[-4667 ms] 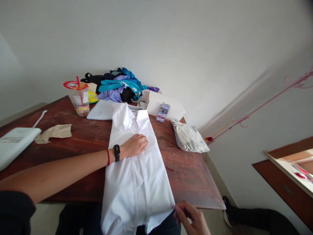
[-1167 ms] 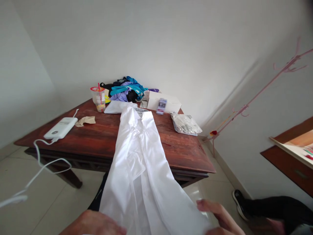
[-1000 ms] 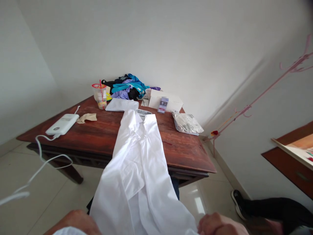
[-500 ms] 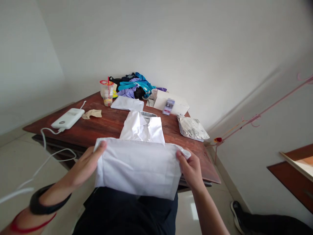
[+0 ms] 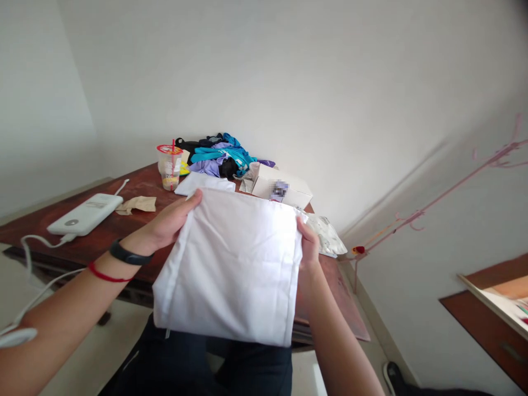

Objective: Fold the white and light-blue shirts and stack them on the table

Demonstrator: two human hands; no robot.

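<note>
A white shirt [image 5: 235, 264] hangs spread between my hands in front of the table, its lower part over my lap. My left hand [image 5: 175, 220] grips its upper left corner, thumb on top. My right hand [image 5: 308, 239] pinches the upper right edge. The collar is hidden behind the raised cloth. Behind it, another folded white cloth [image 5: 193, 182] lies on the brown wooden table [image 5: 136, 236].
A plastic cup [image 5: 169, 168] with a red straw stands at the back left, beside a heap of clothes [image 5: 223, 157]. A white box [image 5: 284, 184] and a plastic packet [image 5: 328, 234] lie right. A power bank [image 5: 86, 213] with a cable and crumpled brown paper [image 5: 138, 204] are left.
Both hands have lifted the shirt's edge up and away from me, so more of the cloth shows and the collar is covered. The view has shifted slightly.
</note>
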